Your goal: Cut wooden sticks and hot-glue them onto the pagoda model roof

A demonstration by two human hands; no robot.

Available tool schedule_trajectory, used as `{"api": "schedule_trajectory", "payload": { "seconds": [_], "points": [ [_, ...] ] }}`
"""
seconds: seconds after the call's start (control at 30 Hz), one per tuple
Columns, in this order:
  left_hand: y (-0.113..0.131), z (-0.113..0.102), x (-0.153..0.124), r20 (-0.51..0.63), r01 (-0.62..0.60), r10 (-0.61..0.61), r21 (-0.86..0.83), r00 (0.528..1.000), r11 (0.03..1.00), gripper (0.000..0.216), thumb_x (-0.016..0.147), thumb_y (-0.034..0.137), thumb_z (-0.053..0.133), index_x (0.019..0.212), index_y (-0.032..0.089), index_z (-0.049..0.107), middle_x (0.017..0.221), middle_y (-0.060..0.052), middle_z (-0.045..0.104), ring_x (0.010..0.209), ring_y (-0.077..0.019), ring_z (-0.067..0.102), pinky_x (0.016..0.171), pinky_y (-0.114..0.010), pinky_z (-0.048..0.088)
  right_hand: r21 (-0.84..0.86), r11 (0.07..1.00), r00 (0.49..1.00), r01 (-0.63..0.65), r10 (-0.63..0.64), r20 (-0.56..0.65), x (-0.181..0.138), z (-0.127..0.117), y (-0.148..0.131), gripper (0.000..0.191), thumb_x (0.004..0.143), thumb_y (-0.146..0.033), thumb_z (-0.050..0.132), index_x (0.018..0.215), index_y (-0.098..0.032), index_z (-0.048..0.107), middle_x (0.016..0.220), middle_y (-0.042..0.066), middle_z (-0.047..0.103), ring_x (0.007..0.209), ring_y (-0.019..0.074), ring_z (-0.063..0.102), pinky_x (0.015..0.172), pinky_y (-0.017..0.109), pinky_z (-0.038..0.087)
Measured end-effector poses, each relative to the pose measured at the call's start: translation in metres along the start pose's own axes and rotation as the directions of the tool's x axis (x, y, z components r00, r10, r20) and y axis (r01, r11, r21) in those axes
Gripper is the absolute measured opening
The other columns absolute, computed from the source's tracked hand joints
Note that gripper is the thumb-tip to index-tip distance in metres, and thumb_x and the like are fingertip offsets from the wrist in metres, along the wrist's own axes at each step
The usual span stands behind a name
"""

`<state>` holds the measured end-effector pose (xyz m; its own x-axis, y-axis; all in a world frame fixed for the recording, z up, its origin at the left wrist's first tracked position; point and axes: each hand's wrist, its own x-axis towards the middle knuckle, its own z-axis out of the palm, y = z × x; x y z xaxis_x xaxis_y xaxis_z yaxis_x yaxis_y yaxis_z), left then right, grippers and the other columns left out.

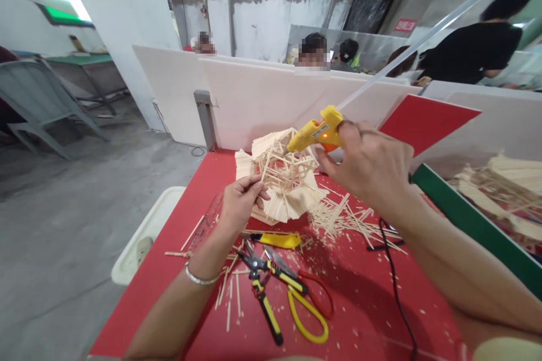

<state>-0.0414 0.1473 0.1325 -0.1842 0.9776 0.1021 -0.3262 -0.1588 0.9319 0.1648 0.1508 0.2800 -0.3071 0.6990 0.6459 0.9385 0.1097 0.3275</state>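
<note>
A model built of thin wooden sticks (pixel 283 180) stands on the red table (pixel 359 316). My left hand (pixel 240 200) pinches its near left side, fingers closed on the sticks. My right hand (pixel 372 166) is closed round a yellow glue gun (pixel 317 132), whose nozzle points left onto the top of the model. A long clear glue stick (pixel 423 36) juts from the back of the gun up to the right. The gun's black cord (pixel 396 287) trails toward me over the table.
Loose sticks (pixel 351 220), a yellow utility knife (pixel 277 240), black-and-yellow pliers (pixel 262 293) and yellow-and-red scissors (pixel 307 304) lie near me. A white tray (pixel 144 237) sits off the table's left edge. White partitions (pixel 262 96) stand behind, with other people beyond. Another stick model (pixel 503 186) is at right.
</note>
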Motion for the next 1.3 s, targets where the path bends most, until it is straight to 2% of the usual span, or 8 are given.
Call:
{"api": "schedule_trajectory", "payload": {
  "seconds": [0.17,0.3,0.47,0.6,1.03,1.3],
  "points": [
    [0.003,0.01,-0.001,-0.043,-0.004,0.001,-0.067,0.999,0.998,0.035,0.069,0.033,0.081,0.092,0.01,0.068,0.067,-0.003,0.068,0.051,-0.0105,0.06,0.042,-0.019,0.045,-0.028,0.999,0.999,0.035,-0.036,-0.006,-0.002,0.011,-0.004,0.047,0.092,-0.047,0.042,0.126,-0.016,0.051,0.093,0.009,0.065,0.064,0.017,0.054,0.053,0.031,0.013],
    [0.001,0.011,0.0,-0.035,-0.001,-0.001,-0.08,0.999,0.997,0.035,0.07,0.033,0.081,0.091,0.009,0.068,0.066,-0.004,0.068,0.049,-0.0104,0.06,0.042,-0.019,0.044,-0.021,0.999,0.999,0.044,-0.044,0.002,-0.001,0.016,-0.005,0.046,0.093,-0.046,0.04,0.126,-0.016,0.051,0.094,0.009,0.065,0.063,0.016,0.054,0.053,0.031,0.01],
    [0.0,0.01,0.002,-0.044,-0.008,0.005,-0.076,0.999,0.997,0.034,0.07,0.033,0.081,0.091,0.009,0.068,0.066,-0.004,0.069,0.047,-0.0097,0.059,0.041,-0.019,0.044,0.0,0.998,0.998,0.055,-0.055,0.035,0.0,0.019,-0.006,0.046,0.092,-0.045,0.04,0.124,-0.014,0.052,0.094,0.011,0.065,0.063,0.016,0.055,0.053,0.031,0.01],
    [-0.004,0.008,0.003,-0.034,-0.016,0.014,-0.07,0.999,0.997,0.034,0.071,0.033,0.08,0.093,0.01,0.069,0.068,-0.004,0.069,0.05,-0.0109,0.061,0.041,-0.019,0.045,0.005,0.998,0.997,0.07,-0.07,0.031,0.0,0.021,-0.006,0.044,0.093,-0.043,0.039,0.123,-0.013,0.052,0.095,0.012,0.066,0.066,0.0172,0.056,0.053,0.032,0.01],
    [-0.007,0.01,0.004,-0.025,-0.011,0.01,-0.042,1.0,0.999,0.032,0.073,0.034,0.078,0.092,0.01,0.069,0.064,-0.003,0.068,0.042,-0.0083,0.056,0.039,-0.019,0.045,-0.007,0.997,0.996,0.08,-0.079,0.032,-0.001,0.023,-0.005,0.047,0.094,-0.044,0.037,0.126,-0.013,0.051,0.094,0.012,0.065,0.064,0.0165,0.054,0.053,0.032,0.012],
    [-0.009,0.013,0.006,-0.03,-0.037,0.035,-0.054,0.999,0.998,0.032,0.073,0.034,0.079,0.092,0.011,0.07,0.067,-0.003,0.068,0.048,-0.0099,0.06,0.04,-0.019,0.045,0.001,0.996,0.995,0.086,-0.086,0.055,-0.001,0.022,-0.004,0.045,0.096,-0.042,0.034,0.127,-0.014,0.05,0.095,0.011,0.066,0.066,0.0167,0.054,0.052,0.031,0.011]
  ]
}}
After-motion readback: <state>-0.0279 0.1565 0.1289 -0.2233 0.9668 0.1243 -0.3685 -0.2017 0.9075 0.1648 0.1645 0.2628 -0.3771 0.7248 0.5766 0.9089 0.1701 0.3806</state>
